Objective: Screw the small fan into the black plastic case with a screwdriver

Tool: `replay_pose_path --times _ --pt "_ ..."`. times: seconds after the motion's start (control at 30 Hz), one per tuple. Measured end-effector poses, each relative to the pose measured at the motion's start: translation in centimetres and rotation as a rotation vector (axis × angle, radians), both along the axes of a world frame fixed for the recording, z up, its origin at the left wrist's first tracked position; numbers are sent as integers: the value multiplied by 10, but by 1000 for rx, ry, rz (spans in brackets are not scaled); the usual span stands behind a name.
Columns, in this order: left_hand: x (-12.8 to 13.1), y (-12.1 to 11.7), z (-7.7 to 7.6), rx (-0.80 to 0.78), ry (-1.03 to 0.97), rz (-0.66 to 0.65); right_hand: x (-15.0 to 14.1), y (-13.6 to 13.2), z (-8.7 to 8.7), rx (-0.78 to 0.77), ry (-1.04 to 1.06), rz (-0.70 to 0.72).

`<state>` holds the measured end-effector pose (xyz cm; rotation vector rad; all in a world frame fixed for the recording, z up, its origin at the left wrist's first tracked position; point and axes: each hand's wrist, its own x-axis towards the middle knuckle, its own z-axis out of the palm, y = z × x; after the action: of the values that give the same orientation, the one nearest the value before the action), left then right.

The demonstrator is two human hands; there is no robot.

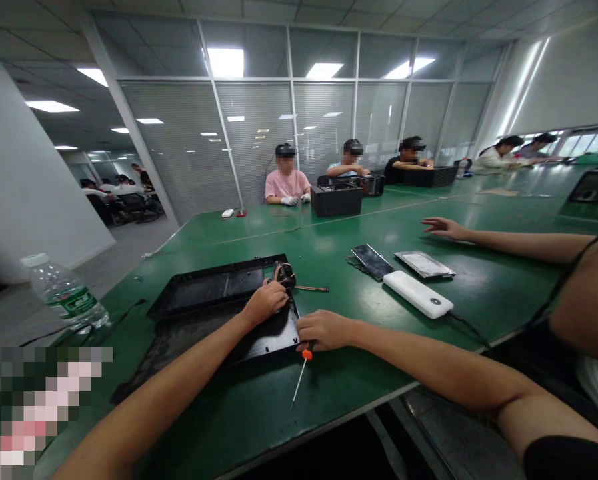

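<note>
In front of me an opened black plastic and metal case (209,283) lies on the green table, one part flat and its far part beside it. My left hand (267,303) is closed at the case's right side, its curled fingertips partly hidden against the edge next to a bundle of thin coloured wires (285,273). At the near right corner, my right hand (323,330) is closed around a screwdriver (307,355) with an orange collar. The screwdriver's thin shaft points down toward me, away from the case. Fingers of this hand also touch the case's edge.
A white power bank (417,295) with a cable, a dark phone-like device (373,260) and a silver hard drive (425,264) lie to the right. Another person's hand (443,228) rests beyond them. A water bottle (69,293) stands left. Black computer cases (336,200) stand across the table.
</note>
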<state>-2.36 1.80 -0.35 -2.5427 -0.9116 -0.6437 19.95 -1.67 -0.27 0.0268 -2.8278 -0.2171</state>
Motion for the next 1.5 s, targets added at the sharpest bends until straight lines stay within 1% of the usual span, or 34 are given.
replay_pose_path --times 0.17,0.37,0.57,0.8,1.03,1.13,1.3,1.5 --pt "1 0 1 2 -21 -40 -1 1 -2 3 22 -17" --pt "2 -2 2 -22 -1 13 -2 -1 -1 -1 14 -19" --pt "4 -1 1 -92 -82 20 -2 -3 1 8 21 -30" --pt "2 1 0 -170 -117 0 -2 -1 0 11 28 -26" --pt "2 0 0 -225 -162 35 -3 -1 -3 33 38 -27" --pt "3 1 1 -240 -130 5 -3 -1 -3 31 44 -24" --pt "2 -1 6 -264 -34 -90 -3 -1 -2 20 40 -23" --pt "-1 -3 6 -227 -96 -61 -2 -1 0 18 35 -29"
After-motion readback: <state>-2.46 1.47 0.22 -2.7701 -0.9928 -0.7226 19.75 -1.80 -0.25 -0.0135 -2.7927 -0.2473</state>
